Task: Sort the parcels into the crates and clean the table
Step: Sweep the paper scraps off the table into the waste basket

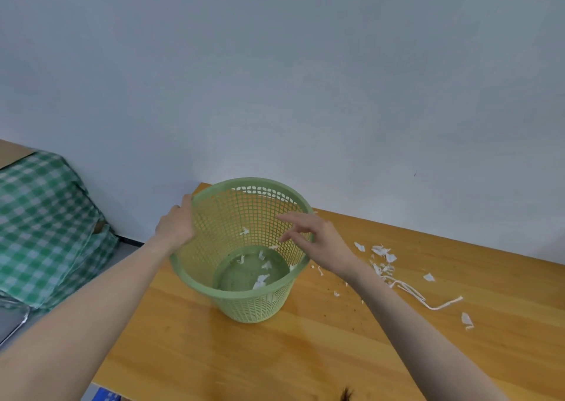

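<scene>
A light green mesh basket (214, 232) stands on the wooden table (232, 351), tilted toward me. Several white paper scraps (263, 273) lie on its bottom, and one scrap hangs in mid-air inside it. My left hand (175, 225) grips the basket's left rim. My right hand (312, 241) hovers over the right rim with its fingers spread and relaxed, holding nothing. More white paper scraps and strips (397, 270) lie scattered on the table to the right of the basket.
A green checked cloth (46, 226) covers something at the left, beyond the table's edge. A metal tray corner (12, 321) shows at the lower left. A pale wall runs behind the table. Small dark crumbs dot the table near the scraps.
</scene>
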`<state>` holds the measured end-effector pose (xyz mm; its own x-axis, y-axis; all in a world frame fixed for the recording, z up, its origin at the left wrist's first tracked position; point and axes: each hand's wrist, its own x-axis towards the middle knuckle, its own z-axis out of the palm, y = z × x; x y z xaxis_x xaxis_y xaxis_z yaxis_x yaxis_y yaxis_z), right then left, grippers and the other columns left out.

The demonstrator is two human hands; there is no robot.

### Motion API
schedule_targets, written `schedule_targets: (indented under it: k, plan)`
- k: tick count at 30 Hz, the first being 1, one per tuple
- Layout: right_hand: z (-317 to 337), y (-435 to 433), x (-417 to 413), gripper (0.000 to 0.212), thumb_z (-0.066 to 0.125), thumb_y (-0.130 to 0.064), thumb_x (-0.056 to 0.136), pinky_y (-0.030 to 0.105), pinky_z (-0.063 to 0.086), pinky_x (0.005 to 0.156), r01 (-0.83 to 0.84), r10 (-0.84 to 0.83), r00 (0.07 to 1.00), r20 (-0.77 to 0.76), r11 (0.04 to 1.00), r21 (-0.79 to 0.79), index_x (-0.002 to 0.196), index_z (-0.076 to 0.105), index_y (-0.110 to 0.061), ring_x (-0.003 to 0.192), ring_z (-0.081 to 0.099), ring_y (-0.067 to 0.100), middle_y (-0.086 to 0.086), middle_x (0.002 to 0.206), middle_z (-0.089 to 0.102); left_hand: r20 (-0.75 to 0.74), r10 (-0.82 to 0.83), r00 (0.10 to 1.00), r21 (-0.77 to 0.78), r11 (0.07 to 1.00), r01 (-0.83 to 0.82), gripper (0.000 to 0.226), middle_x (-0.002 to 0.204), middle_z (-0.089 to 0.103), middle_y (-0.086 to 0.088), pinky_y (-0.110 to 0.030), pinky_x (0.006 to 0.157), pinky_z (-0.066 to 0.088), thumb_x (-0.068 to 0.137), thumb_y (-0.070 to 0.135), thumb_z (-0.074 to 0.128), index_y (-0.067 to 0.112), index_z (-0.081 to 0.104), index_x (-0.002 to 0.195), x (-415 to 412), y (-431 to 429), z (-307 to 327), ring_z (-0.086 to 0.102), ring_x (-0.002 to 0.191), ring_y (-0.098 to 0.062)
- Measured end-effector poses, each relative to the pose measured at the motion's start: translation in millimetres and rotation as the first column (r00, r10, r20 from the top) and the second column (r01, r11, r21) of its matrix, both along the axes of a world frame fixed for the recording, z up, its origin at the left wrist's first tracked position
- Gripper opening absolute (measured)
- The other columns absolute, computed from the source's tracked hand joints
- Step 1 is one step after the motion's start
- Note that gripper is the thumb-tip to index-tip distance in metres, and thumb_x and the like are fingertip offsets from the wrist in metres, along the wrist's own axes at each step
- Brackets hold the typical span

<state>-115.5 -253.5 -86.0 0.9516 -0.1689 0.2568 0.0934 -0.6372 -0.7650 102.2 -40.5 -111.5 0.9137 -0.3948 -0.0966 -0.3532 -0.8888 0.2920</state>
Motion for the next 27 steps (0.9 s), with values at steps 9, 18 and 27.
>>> schedule_targets:
  k: [9,18,27]
  plan:
    - [-30.1,-13.5,25.4,0.016,0.073,-0.015,0.080,0.019,0.030,0.092,0.221,-0.219,0.975,0.029,0.971,-0.095,0.095,0.072,-0.019,0.102,0.043,0.009,-0.008,0.095,0.056,-0.037,-0.008,0.999,-0.180,0.984,0.001,0.004,0.084,0.050,-0.003,-0.031,0.064,0.030,0.093,0.011,0.049,0.011,0.046,0.095,16.4,-3.6,5.5,0.051,0.085,-0.027]
    - [-98.8,-70.7,36.6,0.029,0.042,-0.013,0.099,0.022,0.033,0.096,0.388,-0.365,0.832,-0.418,0.921,-0.031,0.123,0.059,-0.010,0.128,0.044,0.021,0.004,0.134,0.051,0.006,0.194,0.981,-0.218,0.958,-0.188,0.009,0.074,0.041,-0.005,-0.033,0.065,0.032,0.090,0.006,0.048,0.006,0.040,0.092,61.4,-22.0,-0.7,0.044,0.080,-0.029]
    - [-175.5,-85.8,54.5,0.065,0.041,-0.012,0.096,0.035,0.034,0.107,0.005,-0.275,0.537,-0.797,0.946,-0.323,0.152,0.012,-0.024,0.145,0.017,0.028,0.005,0.159,-0.013,0.058,0.115,0.992,-0.202,0.974,-0.101,0.025,0.088,0.059,-0.018,-0.037,0.065,0.042,0.081,0.005,0.050,0.012,0.043,0.104,94.3,-30.6,-6.5,0.056,0.081,-0.038]
